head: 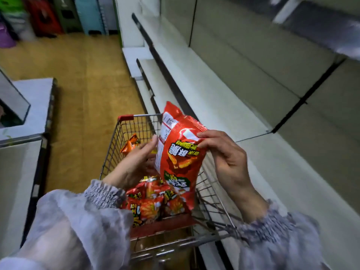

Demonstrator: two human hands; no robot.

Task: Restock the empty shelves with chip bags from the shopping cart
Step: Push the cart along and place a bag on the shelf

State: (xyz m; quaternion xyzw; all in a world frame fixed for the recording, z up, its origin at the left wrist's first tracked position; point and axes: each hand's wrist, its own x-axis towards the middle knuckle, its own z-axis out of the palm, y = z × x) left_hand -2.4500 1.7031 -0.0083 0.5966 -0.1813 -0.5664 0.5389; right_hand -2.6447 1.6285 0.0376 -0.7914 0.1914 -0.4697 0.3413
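Observation:
A large red chip bag (pixel 178 151) is held upright above the wire shopping cart (pixel 116 139). My right hand (pixel 224 154) pinches its right edge between thumb and fingers. My left hand (pixel 134 164) presses against the bag's left side and back. Several more red chip bags (pixel 150 201) lie heaped in the cart's near end, and one orange bag (pixel 131 145) lies farther in. The white shelves (pixel 214 98) run along the right, bare of goods.
A lower white shelf (pixel 153 78) sits beneath the main one, close to the cart's right side. A grey-white display unit (pixel 29 106) stands on the left. Wooden floor (pixel 81 75) stretches ahead toward coloured goods (pixel 58 14) at the aisle's far end.

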